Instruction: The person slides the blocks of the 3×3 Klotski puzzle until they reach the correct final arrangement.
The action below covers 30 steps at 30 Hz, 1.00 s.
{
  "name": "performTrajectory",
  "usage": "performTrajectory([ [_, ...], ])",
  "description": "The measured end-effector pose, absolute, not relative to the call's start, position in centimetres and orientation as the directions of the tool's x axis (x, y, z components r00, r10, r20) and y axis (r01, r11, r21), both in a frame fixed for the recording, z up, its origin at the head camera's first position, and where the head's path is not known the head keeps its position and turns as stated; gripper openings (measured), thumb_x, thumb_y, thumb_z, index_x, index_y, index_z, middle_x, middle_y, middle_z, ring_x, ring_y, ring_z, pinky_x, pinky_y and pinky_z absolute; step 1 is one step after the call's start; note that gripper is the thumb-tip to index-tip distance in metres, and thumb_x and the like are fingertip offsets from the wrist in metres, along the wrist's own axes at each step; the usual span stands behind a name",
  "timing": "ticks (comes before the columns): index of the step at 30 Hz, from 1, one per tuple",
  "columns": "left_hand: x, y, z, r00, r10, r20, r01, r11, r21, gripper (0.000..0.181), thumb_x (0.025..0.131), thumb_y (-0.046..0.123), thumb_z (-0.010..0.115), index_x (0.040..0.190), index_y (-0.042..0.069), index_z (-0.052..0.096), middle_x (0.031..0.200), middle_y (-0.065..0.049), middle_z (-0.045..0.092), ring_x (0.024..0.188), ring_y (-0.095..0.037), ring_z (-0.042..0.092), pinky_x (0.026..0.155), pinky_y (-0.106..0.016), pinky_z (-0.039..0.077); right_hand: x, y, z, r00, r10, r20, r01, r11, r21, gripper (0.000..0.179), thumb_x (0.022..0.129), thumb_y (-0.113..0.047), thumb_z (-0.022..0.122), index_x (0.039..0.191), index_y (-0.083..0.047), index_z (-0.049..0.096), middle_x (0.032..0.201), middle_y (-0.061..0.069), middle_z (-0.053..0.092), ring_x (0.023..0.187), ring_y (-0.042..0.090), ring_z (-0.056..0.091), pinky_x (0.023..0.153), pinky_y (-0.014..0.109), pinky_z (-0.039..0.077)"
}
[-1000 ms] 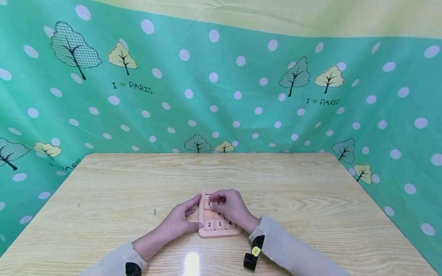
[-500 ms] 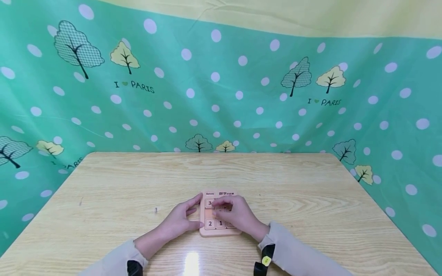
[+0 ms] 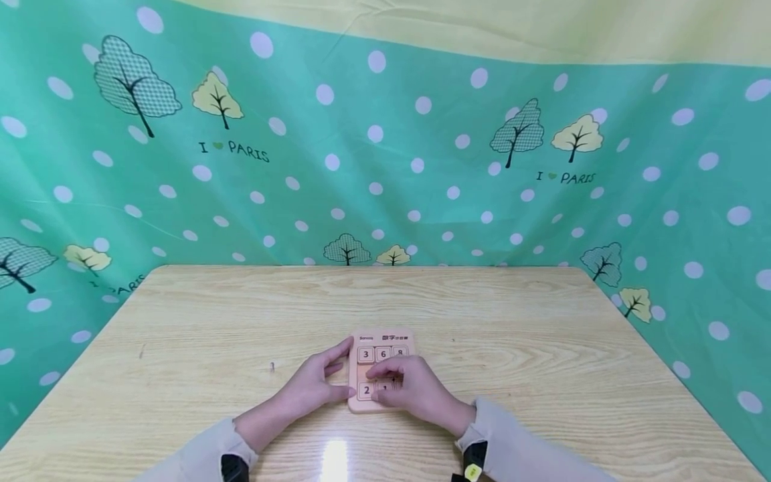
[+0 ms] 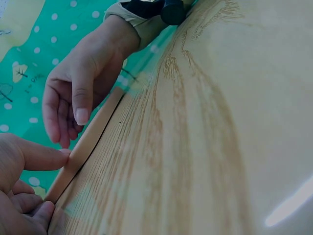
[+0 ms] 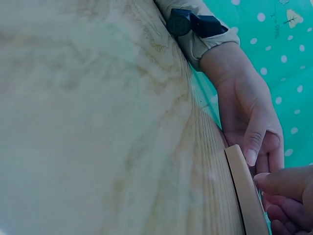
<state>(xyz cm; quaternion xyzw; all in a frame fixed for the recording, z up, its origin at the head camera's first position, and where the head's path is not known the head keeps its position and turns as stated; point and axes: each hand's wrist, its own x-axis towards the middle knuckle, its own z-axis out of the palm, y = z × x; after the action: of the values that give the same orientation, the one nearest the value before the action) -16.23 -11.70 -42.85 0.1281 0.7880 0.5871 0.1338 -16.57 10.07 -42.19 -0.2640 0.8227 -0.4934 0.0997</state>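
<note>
A pink number slide puzzle (image 3: pixel 373 333) lies flat on the table, with square tiles in its frame. Tiles 3 (image 3: pixel 365 354), 6 (image 3: pixel 383 354) and 2 (image 3: pixel 366 390) show plainly; others are partly hidden. My left hand (image 3: pixel 313 385) rests against the puzzle's left side, its index fingertip near the far corner and its thumb at the near corner. Over the right half spreads my right hand (image 3: pixel 424 391); its index fingertip is at the vacant slot below tile 3, and its thumb is between tiles 2 and 1. Only the puzzle's edge (image 4: pixel 95 129) shows in the left wrist view.
The wood-grain table (image 3: pixel 241 321) reaches back to a green dotted curtain (image 3: pixel 301 194) printed with trees. Grey sleeves with black wrist straps (image 3: pixel 235 467) cover both forearms. A bright reflection lies near the table's front.
My right hand has moved from the upper row down toward the viewer, uncovering tiles 6 and 8 and covering the lower row. My left hand stays against the puzzle's left side.
</note>
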Motion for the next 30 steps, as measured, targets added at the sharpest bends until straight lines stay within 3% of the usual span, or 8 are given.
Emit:
performTrajectory([
  [10,-16.23,-11.72,-42.75,-0.931,0.36,-0.058,0.048,0.278,0.959,0.087,0.075,0.006,0.076,0.146,0.001,0.028,0.15,-0.022,0.029,0.129,-0.044,0.038,0.108,-0.045,0.036,-16.46,9.8,-42.22,-0.829,-0.544,0.126,-0.385,0.394,-0.835,0.024,0.076,-0.003,0.074,0.1,-0.006,0.071,0.098,0.001,0.069,0.093,0.01,0.061,0.083,0.022,0.053],
  [30,-16.26,-11.7,-42.76,-0.928,0.367,-0.065,0.044,0.282,0.958,0.086,0.076,0.009,0.076,0.147,0.002,0.028,0.151,-0.02,0.028,0.13,-0.044,0.037,0.109,-0.044,0.035,-17.33,9.16,-42.32,-0.869,-0.466,0.165,-0.397,0.458,-0.795,0.024,0.076,-0.006,0.076,0.1,-0.006,0.071,0.098,0.0,0.07,0.092,0.011,0.061,0.082,0.021,0.052],
])
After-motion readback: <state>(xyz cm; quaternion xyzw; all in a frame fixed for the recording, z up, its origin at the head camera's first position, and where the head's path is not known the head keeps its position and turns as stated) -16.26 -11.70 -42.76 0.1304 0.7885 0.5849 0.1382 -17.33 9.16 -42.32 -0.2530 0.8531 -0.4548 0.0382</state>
